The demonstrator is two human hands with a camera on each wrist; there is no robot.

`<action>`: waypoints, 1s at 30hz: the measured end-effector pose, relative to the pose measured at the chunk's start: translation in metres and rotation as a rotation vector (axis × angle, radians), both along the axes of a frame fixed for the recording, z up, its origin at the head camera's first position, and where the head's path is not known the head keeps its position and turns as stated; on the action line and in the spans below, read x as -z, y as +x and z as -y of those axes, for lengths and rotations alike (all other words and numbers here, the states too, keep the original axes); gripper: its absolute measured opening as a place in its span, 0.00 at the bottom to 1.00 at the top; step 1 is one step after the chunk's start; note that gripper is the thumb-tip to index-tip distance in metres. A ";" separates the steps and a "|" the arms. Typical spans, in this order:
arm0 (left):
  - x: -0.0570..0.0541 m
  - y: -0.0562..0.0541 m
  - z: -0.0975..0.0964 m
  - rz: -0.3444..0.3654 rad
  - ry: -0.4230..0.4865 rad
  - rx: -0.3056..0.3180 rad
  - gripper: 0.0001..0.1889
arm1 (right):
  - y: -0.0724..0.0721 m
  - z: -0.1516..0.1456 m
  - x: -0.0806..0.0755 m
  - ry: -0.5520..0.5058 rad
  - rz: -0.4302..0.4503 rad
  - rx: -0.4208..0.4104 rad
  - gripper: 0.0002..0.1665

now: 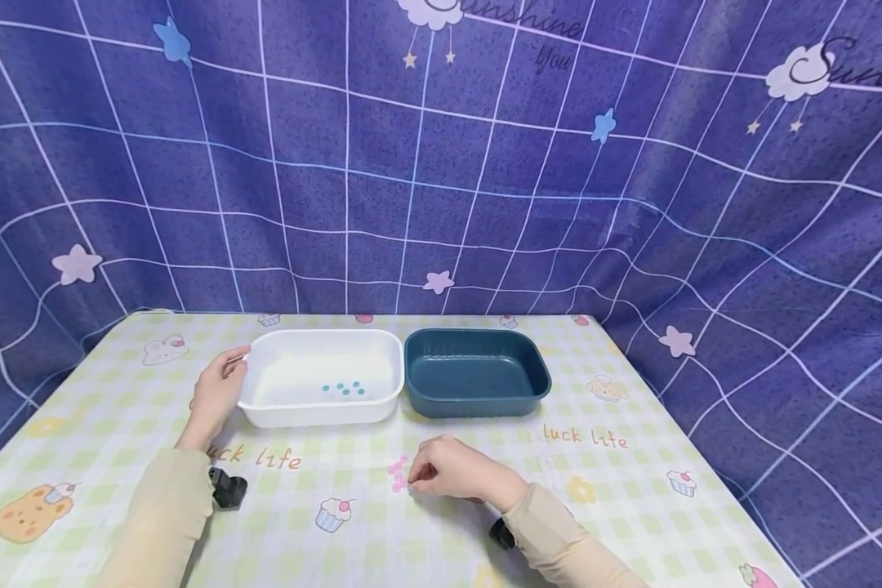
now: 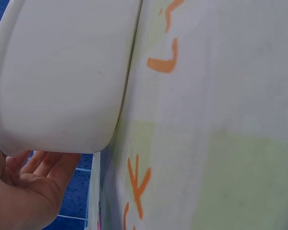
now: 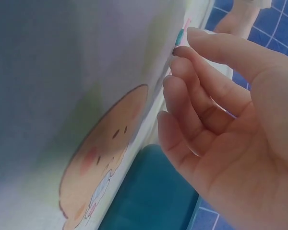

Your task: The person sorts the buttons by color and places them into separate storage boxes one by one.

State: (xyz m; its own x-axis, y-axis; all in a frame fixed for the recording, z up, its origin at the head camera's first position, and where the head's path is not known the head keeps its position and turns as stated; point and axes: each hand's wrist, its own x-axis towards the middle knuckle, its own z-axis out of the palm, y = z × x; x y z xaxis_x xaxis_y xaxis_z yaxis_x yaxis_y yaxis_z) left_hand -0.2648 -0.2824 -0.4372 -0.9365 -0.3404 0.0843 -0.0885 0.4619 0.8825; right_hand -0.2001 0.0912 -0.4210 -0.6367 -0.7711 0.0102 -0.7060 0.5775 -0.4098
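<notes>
My left hand (image 1: 216, 392) grips the left end of a white plastic basin (image 1: 323, 414), its fingers under the rim in the left wrist view. Several small teal discs (image 1: 345, 392) lie on the basin's floor. Low over the tablecloth, my right hand (image 1: 456, 467) pinches one small teal disc (image 3: 179, 37) between thumb and forefinger, right at the cloth, as the right wrist view shows. In the head view the hand hides this disc. Just left of those fingertips lies a cluster of small pink pieces (image 1: 398, 472).
A dark teal basin (image 1: 478, 407) stands against the white one's right side. Beneath everything is a checked tablecloth (image 1: 265, 523) with printed cartoons and lettering. A blue curtain (image 1: 382, 180) with a grid pattern hangs behind the table and along its sides.
</notes>
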 end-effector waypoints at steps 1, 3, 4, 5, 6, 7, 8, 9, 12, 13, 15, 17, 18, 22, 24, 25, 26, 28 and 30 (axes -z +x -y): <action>0.000 0.000 0.000 -0.003 0.000 0.001 0.25 | 0.000 0.000 0.000 -0.002 0.003 0.002 0.04; 0.001 0.000 0.001 -0.008 0.000 0.005 0.25 | 0.000 0.001 0.000 -0.001 -0.001 0.001 0.04; 0.001 0.000 0.001 -0.008 0.000 0.006 0.25 | 0.000 0.001 0.000 0.003 -0.010 -0.002 0.03; 0.002 0.000 0.002 -0.009 0.001 0.005 0.25 | 0.000 0.001 0.000 0.007 -0.018 -0.006 0.03; 0.002 0.000 0.002 -0.008 0.002 0.004 0.25 | 0.000 0.002 0.001 0.012 -0.026 -0.011 0.03; 0.002 0.000 0.002 -0.007 0.002 0.003 0.25 | -0.001 0.002 0.001 0.018 -0.042 -0.016 0.03; 0.002 0.000 0.002 -0.006 0.004 0.000 0.25 | -0.001 0.002 0.002 0.023 -0.055 -0.021 0.03; 0.002 0.000 0.002 -0.005 0.005 -0.002 0.25 | -0.001 0.003 0.003 0.029 -0.068 -0.026 0.03; 0.002 -0.001 0.002 -0.005 0.008 -0.004 0.25 | -0.002 0.003 0.004 0.043 -0.110 -0.037 0.03; 0.003 -0.001 0.002 -0.006 0.009 -0.003 0.25 | -0.002 0.003 0.004 0.046 -0.120 -0.039 0.03; 0.003 -0.001 0.002 -0.008 0.009 0.001 0.25 | -0.002 0.003 0.004 0.052 -0.139 -0.043 0.03; 0.004 -0.001 0.003 -0.010 0.009 0.002 0.25 | -0.003 0.003 0.005 0.056 -0.154 -0.047 0.03; 0.004 -0.001 0.003 -0.010 0.010 0.002 0.25 | -0.003 0.003 0.005 0.056 -0.159 -0.050 0.03; 0.004 -0.001 0.003 -0.010 0.010 -0.001 0.25 | -0.002 0.002 0.005 0.038 -0.167 -0.052 0.04; 0.003 -0.001 0.002 -0.009 0.010 -0.004 0.25 | -0.002 0.001 0.004 0.018 -0.160 -0.043 0.04; 0.003 0.000 0.002 -0.007 0.010 -0.005 0.25 | -0.002 0.001 0.003 0.009 -0.162 -0.038 0.05; 0.003 0.000 0.002 -0.005 0.009 -0.006 0.25 | -0.002 0.000 0.003 0.001 -0.165 -0.034 0.05; 0.002 0.000 0.001 -0.002 0.009 -0.008 0.25 | -0.001 -0.001 0.002 -0.012 -0.176 -0.029 0.04; 0.001 0.000 0.001 0.001 0.008 -0.009 0.25 | -0.001 -0.001 0.000 -0.020 -0.184 -0.026 0.04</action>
State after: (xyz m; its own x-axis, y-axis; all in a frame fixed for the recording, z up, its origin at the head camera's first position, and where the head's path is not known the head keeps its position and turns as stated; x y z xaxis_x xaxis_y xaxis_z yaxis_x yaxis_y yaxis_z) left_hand -0.2653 -0.2833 -0.4385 -0.9336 -0.3492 0.0804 -0.0934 0.4538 0.8862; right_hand -0.2011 0.0926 -0.4215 -0.6022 -0.7860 0.1398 -0.7849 0.5509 -0.2835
